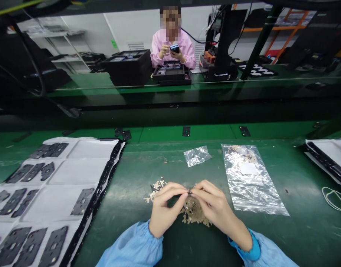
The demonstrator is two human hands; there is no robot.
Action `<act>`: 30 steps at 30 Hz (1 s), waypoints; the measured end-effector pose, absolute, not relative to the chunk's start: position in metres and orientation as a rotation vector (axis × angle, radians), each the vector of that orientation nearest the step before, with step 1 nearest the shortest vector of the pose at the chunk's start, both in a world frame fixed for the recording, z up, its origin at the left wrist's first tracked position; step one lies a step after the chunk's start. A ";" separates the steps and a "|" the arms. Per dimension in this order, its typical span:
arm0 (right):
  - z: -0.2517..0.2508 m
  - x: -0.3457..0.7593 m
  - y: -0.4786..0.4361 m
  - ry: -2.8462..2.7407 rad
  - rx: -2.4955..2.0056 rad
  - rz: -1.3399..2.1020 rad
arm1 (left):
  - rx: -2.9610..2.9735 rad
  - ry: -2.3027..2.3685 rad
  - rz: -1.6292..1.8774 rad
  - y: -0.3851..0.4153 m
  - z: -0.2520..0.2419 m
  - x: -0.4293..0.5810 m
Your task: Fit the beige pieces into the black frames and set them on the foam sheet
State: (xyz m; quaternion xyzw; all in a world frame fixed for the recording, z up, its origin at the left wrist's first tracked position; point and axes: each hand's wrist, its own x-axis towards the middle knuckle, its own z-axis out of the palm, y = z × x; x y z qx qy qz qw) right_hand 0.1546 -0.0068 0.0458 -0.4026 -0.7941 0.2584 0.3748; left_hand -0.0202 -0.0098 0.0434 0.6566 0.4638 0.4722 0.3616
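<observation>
My left hand [166,207] and my right hand [215,205] meet over the green mat, fingertips pinched together on one small dark part [189,192]. Both hands are closed in a pinch. Under and behind them lies a pile of several small tan metal pieces [194,213], with a few more spread to the left [155,189]. Both arms wear light blue sleeves.
A white sheet tray [84,167] with several flat black parts lies at left. A large clear bag [249,181] and a small one [197,155] lie beyond my hands. Another tray [328,155] sits far right. Across the conveyor a person in pink [173,46] handles a device over black trays.
</observation>
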 end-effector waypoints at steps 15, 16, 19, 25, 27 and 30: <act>0.040 0.148 -0.016 -2.148 -1.135 0.404 | 1.959 1.265 1.293 -0.022 0.035 -0.010; 0.040 0.146 -0.017 -2.057 -1.142 0.466 | 2.002 1.267 1.291 -0.024 0.034 -0.009; 0.040 0.142 -0.019 -1.824 -1.151 0.599 | 2.063 1.256 1.219 -0.026 0.034 -0.006; 0.037 0.153 -0.017 -1.950 -1.133 0.155 | 1.106 1.268 1.199 -0.012 0.055 -0.004; 0.036 0.159 -0.015 -2.120 -1.047 -0.035 | 0.828 1.135 1.057 -0.003 0.058 -0.003; 0.036 0.163 -0.012 -2.258 -1.027 -0.113 | 0.841 1.088 0.953 0.024 0.052 -0.002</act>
